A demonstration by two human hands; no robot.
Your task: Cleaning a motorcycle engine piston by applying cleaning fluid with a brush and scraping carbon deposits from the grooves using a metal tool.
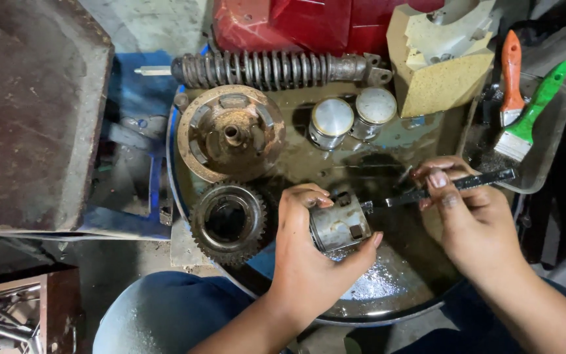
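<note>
Our left hand (309,255) wraps the grimy piston (339,225) over the oily pan (388,298); our right hand (470,216) pinches a flat blade (440,187) against its rim, seemingly scraping; two cleaner pistons (352,118) stand beyond, so one remains unfinished

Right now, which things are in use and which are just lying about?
In use: piston in left hand; flat tool in right hand.

Lying about: gear, clutch hub, shock spring, two pistons, brushes, foam block.
</note>
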